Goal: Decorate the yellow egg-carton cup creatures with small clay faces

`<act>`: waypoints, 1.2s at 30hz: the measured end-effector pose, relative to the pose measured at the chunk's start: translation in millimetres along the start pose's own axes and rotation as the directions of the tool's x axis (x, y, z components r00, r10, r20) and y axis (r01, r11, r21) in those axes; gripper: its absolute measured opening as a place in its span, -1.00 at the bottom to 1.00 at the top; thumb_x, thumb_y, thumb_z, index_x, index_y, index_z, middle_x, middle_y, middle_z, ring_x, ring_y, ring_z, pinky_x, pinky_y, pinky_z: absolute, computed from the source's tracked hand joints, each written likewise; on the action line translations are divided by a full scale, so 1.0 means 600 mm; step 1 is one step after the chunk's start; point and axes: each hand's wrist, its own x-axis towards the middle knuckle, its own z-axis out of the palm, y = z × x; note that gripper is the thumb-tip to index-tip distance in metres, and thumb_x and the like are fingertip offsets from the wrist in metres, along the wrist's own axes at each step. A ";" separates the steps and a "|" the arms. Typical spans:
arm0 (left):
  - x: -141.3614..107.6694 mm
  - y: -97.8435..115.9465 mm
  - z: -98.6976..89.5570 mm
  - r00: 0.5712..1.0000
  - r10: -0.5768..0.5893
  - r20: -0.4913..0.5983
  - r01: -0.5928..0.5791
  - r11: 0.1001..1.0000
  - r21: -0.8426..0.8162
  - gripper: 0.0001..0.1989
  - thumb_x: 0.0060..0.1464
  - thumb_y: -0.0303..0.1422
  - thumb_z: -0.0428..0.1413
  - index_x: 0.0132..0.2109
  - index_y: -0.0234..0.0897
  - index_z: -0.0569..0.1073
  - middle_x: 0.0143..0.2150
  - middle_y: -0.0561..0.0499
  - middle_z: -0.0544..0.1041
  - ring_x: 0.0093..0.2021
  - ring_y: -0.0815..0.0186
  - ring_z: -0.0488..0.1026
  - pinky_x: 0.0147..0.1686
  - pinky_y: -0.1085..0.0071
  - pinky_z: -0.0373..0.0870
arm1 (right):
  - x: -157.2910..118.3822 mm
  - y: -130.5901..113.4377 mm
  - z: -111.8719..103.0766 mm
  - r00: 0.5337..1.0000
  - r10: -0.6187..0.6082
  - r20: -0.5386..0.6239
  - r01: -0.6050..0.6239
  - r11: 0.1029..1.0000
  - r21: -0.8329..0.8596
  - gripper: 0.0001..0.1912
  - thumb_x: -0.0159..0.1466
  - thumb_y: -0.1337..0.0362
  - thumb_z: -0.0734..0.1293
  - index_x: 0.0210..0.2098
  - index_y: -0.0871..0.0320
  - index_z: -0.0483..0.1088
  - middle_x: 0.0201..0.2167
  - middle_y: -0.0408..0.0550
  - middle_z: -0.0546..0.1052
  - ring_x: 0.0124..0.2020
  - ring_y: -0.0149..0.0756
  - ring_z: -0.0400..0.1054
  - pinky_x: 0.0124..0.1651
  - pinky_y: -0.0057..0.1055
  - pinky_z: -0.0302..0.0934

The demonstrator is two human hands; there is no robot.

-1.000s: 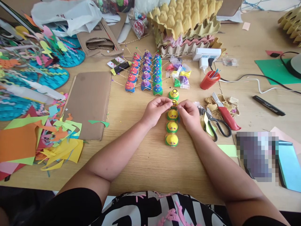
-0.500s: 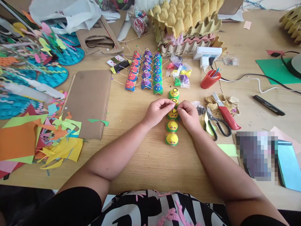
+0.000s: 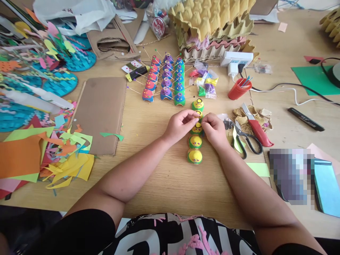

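Several yellow-and-green egg-cup pieces with small faces stand in a column, the nearest one [image 3: 194, 156] toward me. Black rings lie on the three farther ones, such as the farthest piece [image 3: 198, 104]; the two nearest show no ring. My left hand [image 3: 181, 126] is at the left side of the second and third pieces, thumb and forefinger brought together. From the right, my right hand [image 3: 214, 129] pinches its fingertips beside the same pieces. Whatever the fingertips hold is too small or hidden to make out.
Red, purple and blue-green egg-cup rows [image 3: 166, 92] with sticks stand behind. Right are scissors [image 3: 249, 140], a red-handled cutter [image 3: 259, 132] and a red cup [image 3: 239, 89]. Cardboard [image 3: 98, 117] and paper scraps [image 3: 71, 166] lie left; egg trays [image 3: 209, 21] are stacked behind.
The whole view has shifted slightly. Both hands stay over the same pieces, with their fingers almost unchanged.
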 end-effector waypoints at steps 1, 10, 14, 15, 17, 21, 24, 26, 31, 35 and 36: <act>0.000 0.000 0.000 1.000 0.002 -0.001 -0.002 1.000 0.012 -0.79 0.16 -0.25 0.34 -0.11 -0.24 0.64 -0.30 0.04 0.64 -0.31 0.40 0.53 -0.27 0.48 0.47 | 0.000 0.000 0.000 1.000 0.001 -0.004 -0.001 1.000 -0.002 -0.86 0.13 0.33 0.29 -0.55 0.07 0.29 -0.52 -0.15 0.33 -0.38 -0.27 0.22 -0.21 -0.26 0.12; -0.002 0.005 0.000 0.998 0.065 0.007 -0.065 0.991 0.115 -0.82 0.16 -0.27 0.33 -0.11 -0.23 0.63 -0.30 0.04 0.65 -0.33 0.38 0.53 -0.31 0.46 0.44 | 0.002 -0.002 0.002 1.000 -0.006 -0.002 0.006 1.000 -0.025 -0.85 0.11 0.30 0.31 -0.56 0.06 0.26 -0.55 -0.16 0.30 -0.41 -0.29 0.19 -0.26 -0.28 0.08; -0.003 0.005 0.000 0.997 0.082 0.008 -0.082 0.989 0.119 -0.81 0.19 -0.25 0.31 -0.10 -0.24 0.63 -0.29 0.03 0.66 -0.32 0.38 0.54 -0.30 0.47 0.45 | 0.002 -0.001 0.003 1.000 0.007 0.004 -0.007 1.000 -0.016 -0.84 0.11 0.29 0.31 -0.55 0.06 0.25 -0.56 -0.19 0.28 -0.44 -0.31 0.17 -0.29 -0.29 0.06; -0.003 0.005 0.000 0.997 0.081 0.009 -0.081 0.990 0.112 -0.80 0.23 -0.23 0.28 -0.09 -0.25 0.63 -0.28 0.02 0.67 -0.31 0.37 0.55 -0.28 0.47 0.46 | 0.003 -0.001 0.003 1.000 0.015 0.004 -0.015 1.000 -0.012 -0.84 0.12 0.28 0.31 -0.55 0.06 0.26 -0.55 -0.19 0.28 -0.44 -0.31 0.17 -0.29 -0.29 0.06; -0.004 0.007 -0.002 0.998 0.064 0.005 -0.064 0.993 0.095 -0.75 0.31 -0.16 0.21 -0.09 -0.25 0.63 -0.24 -0.01 0.68 -0.28 0.36 0.56 -0.24 0.45 0.48 | 0.003 0.000 0.002 1.000 0.027 -0.003 -0.027 1.000 -0.002 -0.84 0.15 0.26 0.31 -0.54 0.06 0.27 -0.54 -0.18 0.30 -0.42 -0.30 0.18 -0.29 -0.30 0.07; -0.003 0.010 -0.004 1.000 0.010 0.005 -0.010 1.000 0.026 -0.69 0.35 -0.09 0.17 -0.09 -0.24 0.62 -0.22 -0.02 0.68 -0.24 0.34 0.60 -0.17 0.43 0.51 | 0.002 0.001 0.001 0.999 0.050 -0.017 -0.049 0.997 0.056 -0.83 0.20 0.23 0.27 -0.52 0.06 0.28 -0.54 -0.17 0.31 -0.38 -0.27 0.22 -0.24 -0.29 0.12; -0.002 0.008 -0.005 1.000 -0.024 0.004 0.024 0.999 -0.037 -0.78 0.29 -0.19 0.22 -0.09 -0.24 0.61 -0.24 0.00 0.67 -0.22 0.33 0.62 -0.16 0.43 0.52 | 0.001 0.003 0.000 0.998 0.063 -0.006 -0.062 0.993 0.099 -0.89 0.15 0.27 0.24 -0.51 0.05 0.31 -0.55 -0.17 0.30 -0.37 -0.26 0.24 -0.24 -0.28 0.14; -0.001 0.005 -0.004 0.999 -0.039 -0.004 0.039 0.998 -0.042 -0.83 0.24 -0.27 0.24 -0.09 -0.24 0.60 -0.25 0.01 0.67 -0.21 0.33 0.63 -0.15 0.43 0.52 | 0.000 0.004 0.000 0.997 0.072 0.004 -0.072 0.991 0.116 -0.92 0.09 0.31 0.23 -0.50 0.04 0.34 -0.54 -0.15 0.31 -0.36 -0.23 0.25 -0.27 -0.29 0.13; -0.001 -0.001 -0.002 1.000 -0.026 -0.016 0.027 0.999 0.021 -0.82 0.17 -0.34 0.28 -0.07 -0.23 0.61 -0.26 0.03 0.67 -0.26 0.37 0.60 -0.19 0.46 0.50 | 0.002 0.008 0.002 0.994 0.104 0.020 -0.106 0.984 0.146 -0.93 0.02 0.33 0.25 -0.49 0.05 0.36 -0.56 -0.17 0.31 -0.42 -0.27 0.20 -0.34 -0.32 0.07; -0.002 -0.001 -0.001 1.000 -0.012 -0.010 0.012 0.999 0.033 -0.81 0.16 -0.35 0.29 -0.07 -0.24 0.60 -0.27 0.04 0.65 -0.29 0.39 0.57 -0.25 0.48 0.46 | 0.003 0.003 0.003 0.990 0.136 0.031 -0.139 0.981 0.134 -0.95 0.05 0.31 0.29 -0.45 0.06 0.38 -0.57 -0.22 0.31 -0.48 -0.35 0.13 -0.36 -0.33 0.03; -0.002 -0.001 -0.001 1.000 -0.011 -0.006 0.011 0.999 0.033 -0.81 0.16 -0.35 0.29 -0.07 -0.24 0.60 -0.28 0.05 0.65 -0.29 0.40 0.57 -0.26 0.49 0.45 | 0.002 0.001 0.003 0.990 0.138 0.035 -0.141 0.981 0.131 -0.96 0.06 0.31 0.29 -0.45 0.07 0.38 -0.57 -0.23 0.31 -0.49 -0.36 0.12 -0.36 -0.33 0.03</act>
